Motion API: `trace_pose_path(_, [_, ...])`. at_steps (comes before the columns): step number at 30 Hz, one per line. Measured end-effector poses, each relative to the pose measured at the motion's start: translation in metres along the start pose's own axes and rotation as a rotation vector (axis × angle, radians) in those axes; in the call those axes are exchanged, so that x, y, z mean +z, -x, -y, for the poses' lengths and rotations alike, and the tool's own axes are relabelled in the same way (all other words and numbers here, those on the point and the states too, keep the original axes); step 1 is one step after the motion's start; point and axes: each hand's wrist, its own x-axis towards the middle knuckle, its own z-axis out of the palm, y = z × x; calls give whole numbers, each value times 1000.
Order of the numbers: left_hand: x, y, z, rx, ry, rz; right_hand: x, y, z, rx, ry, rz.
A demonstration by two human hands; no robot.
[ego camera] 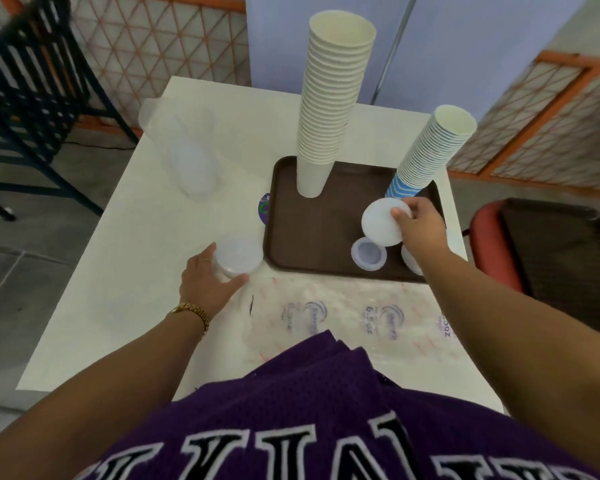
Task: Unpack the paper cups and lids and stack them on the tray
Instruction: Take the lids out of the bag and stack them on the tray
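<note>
We see the brown tray (312, 233) holding a tall cream cup stack (329, 109), a leaning blue-striped cup stack (426, 154) and small lids (368, 258). Right hand (418, 226) pinches a white lid (381, 221) above it. Left hand (205, 278) wraps a lid stack (238, 259) on the white table (125, 271), just beside the tray.

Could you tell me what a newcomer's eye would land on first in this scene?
Probably the tall stack of cream cups rising from the brown tray, with a leaning blue-patterned stack at its right. Next, the right hand holding a white lid over the tray, while the left hand grips a stack of lids on the table.
</note>
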Motion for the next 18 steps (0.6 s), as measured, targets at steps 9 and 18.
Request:
trace_pose_path(9, [8, -2, -4, -36, -108, -33, -73, -34, -64, 250, -32, -216])
trace_pose_path(18, [13, 11, -21, -88, 19, -100, -71, -44, -86, 207, 184, -112])
